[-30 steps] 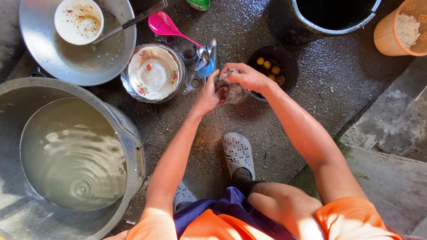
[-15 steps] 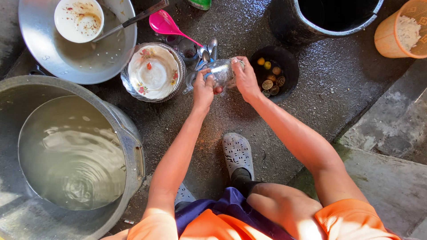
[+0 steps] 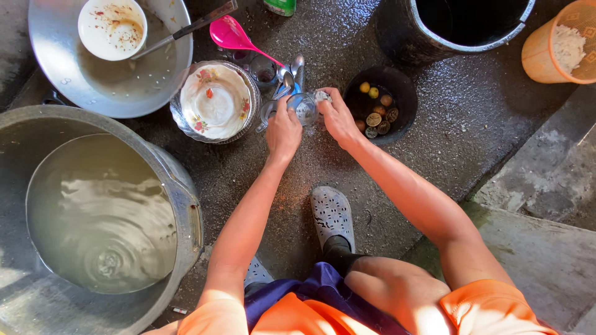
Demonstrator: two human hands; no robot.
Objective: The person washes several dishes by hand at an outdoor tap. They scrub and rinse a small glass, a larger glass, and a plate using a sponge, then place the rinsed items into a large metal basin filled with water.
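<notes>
Both hands met over wet floor, near its far middle. Left hand closed around clear glass, holding it from left side. Right hand pressed small scrub pad to glass from right, fingers curled tight. Half second before, glass was held more sideways and lower; now brought upright between hands, so scrubbing seemed going on, rinsing not yet. Just left: flowered plate. Just right: black bowl with small fruits. Big water basin at near left.
</notes>
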